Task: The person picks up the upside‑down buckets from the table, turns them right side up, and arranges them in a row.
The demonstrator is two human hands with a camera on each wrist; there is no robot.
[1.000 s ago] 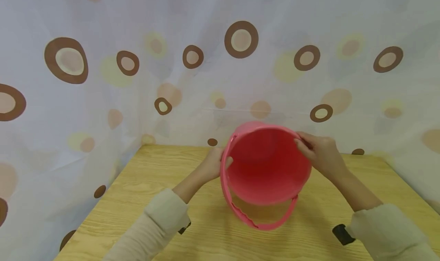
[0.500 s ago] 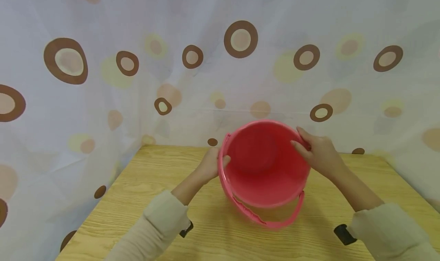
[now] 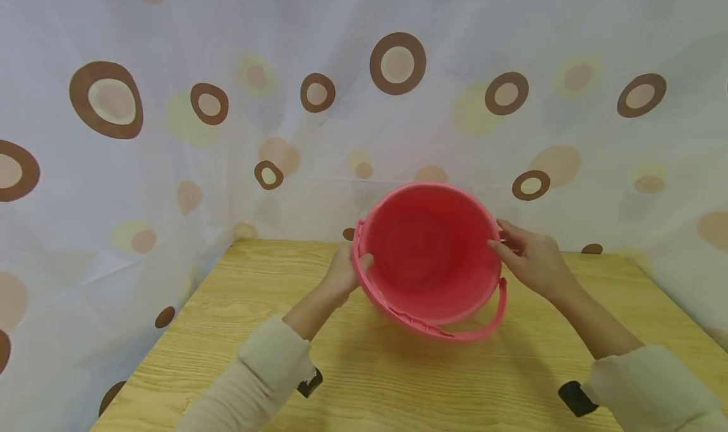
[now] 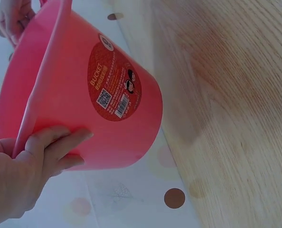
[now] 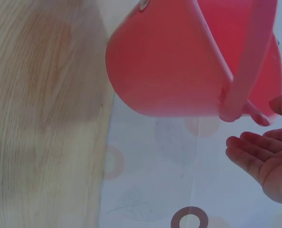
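Observation:
A pink plastic bucket [image 3: 418, 249] is tilted over the table, its mouth turned toward me. Its handle [image 3: 483, 332] hangs along the lower front. My left hand [image 3: 343, 273] grips the rim on the left, thumb inside and fingers spread along the outer wall. In the left wrist view, a red oval label [image 4: 115, 78] shows on the bucket's side. At the right of the rim is my right hand [image 3: 534, 258], thumb over the edge. The right wrist view shows that hand's fingers [image 5: 255, 149] loosely extended, apart from the outer wall.
A wood-grain table [image 3: 273, 331] lies beneath. Behind it and at both sides hangs a pale curtain [image 3: 318, 34] with brown rings and dots. Black wrist devices sit below both cuffs, such as the dark one [image 3: 577, 398] on the right.
The bucket has turned so its mouth faces me more and its bottom shows inside. It has moved slightly up and left, the handle rising with it. My right fingers have loosened from the rim.

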